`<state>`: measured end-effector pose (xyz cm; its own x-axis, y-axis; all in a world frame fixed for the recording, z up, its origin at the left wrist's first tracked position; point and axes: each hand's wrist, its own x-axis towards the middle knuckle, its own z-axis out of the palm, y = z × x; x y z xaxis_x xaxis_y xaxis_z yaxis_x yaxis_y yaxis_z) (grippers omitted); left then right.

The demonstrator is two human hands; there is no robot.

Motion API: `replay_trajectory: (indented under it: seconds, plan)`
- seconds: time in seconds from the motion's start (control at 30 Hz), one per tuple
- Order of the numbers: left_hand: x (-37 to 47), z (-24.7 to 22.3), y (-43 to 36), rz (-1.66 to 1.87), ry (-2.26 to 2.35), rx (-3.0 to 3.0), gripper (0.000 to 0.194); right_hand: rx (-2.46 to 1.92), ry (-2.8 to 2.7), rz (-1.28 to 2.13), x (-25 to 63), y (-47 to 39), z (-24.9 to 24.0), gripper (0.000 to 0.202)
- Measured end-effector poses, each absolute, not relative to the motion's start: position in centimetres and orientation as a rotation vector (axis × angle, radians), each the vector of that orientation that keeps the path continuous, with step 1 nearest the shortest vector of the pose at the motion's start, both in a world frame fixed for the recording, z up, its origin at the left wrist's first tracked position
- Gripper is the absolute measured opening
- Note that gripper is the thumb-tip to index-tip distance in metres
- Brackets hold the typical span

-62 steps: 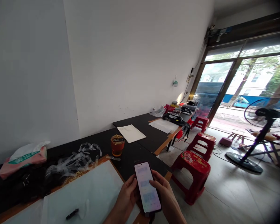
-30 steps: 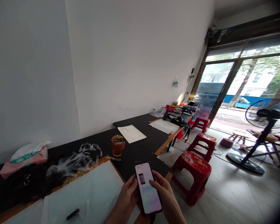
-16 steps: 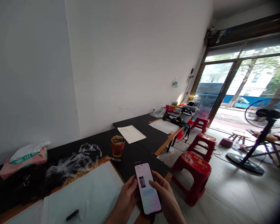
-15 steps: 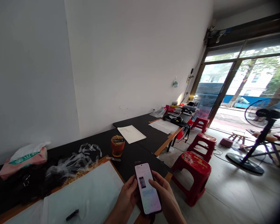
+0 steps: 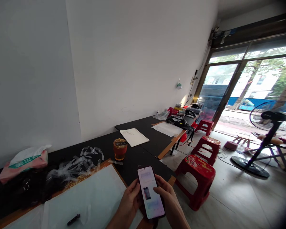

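A phone (image 5: 150, 194) with a lit screen is held upright over the table's near edge. My left hand (image 5: 131, 201) grips its left side, the thumb along the edge. Round the right side is my right hand (image 5: 168, 197), with its thumb over the screen. The screen shows a small dark picture and pale text too small to read. To the left of the hands lies a pale sheet (image 5: 85, 190) with a small black object (image 5: 73, 219) on it. An amber cup (image 5: 120, 149) stands beyond the phone.
Clear plastic strips (image 5: 73, 167) and a pink and white bag (image 5: 26, 162) lie at the left. A white paper pad (image 5: 134, 137) rests past the cup. Red stools (image 5: 197, 178) and a standing fan (image 5: 259, 149) are on the right.
The content on the phone screen has shifted, with the small picture slightly lower. My right thumb has moved slightly to the right and down. My left hand keeps its hold.
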<state>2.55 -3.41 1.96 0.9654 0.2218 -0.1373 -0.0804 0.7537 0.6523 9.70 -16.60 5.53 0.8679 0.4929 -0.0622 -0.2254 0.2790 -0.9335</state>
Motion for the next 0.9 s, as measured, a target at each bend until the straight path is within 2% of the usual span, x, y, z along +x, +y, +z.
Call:
replay_trajectory:
  seconds: [0.9]
  plan:
    - [2.28, 2.20, -3.37, 0.160, 0.191, 0.708, 0.037, -1.195, -0.244, 0.491, 9.62, -16.64, 5.71, 0.039]
